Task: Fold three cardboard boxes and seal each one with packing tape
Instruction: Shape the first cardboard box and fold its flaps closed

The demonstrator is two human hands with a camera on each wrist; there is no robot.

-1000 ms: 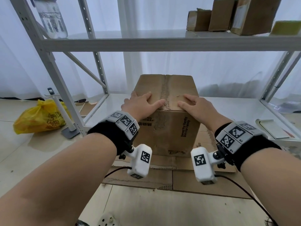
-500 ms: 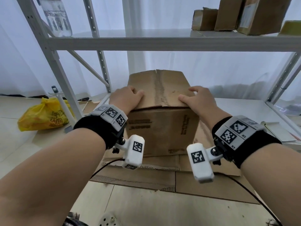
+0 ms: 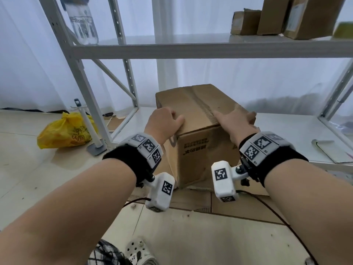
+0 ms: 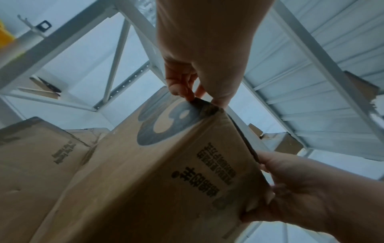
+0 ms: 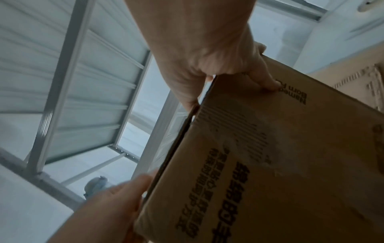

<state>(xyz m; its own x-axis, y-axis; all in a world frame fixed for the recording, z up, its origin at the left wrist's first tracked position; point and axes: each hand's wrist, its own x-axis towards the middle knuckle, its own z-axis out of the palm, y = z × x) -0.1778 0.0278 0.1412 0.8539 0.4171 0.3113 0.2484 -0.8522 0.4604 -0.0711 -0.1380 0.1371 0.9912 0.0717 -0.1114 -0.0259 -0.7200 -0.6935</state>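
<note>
One cardboard box (image 3: 198,134) stands on flattened cardboard (image 3: 242,205) on the floor, a corner toward six o'clock, long axis running toward one o'clock. Left hand (image 3: 162,122) grip clamps its nine-o'clock top edge; right hand (image 3: 236,121) grip clamps the three-o'clock edge. Three small boxes (image 3: 267,16) sit on the shelf (image 3: 172,48) at one o'clock.

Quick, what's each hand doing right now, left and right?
Left hand: closed, gripping the top left corner of the cardboard box.
Right hand: closed, fingers over the box's top right edge, thumb on its side.

Soft backlit daylight; dim, blurred wrist views
</note>
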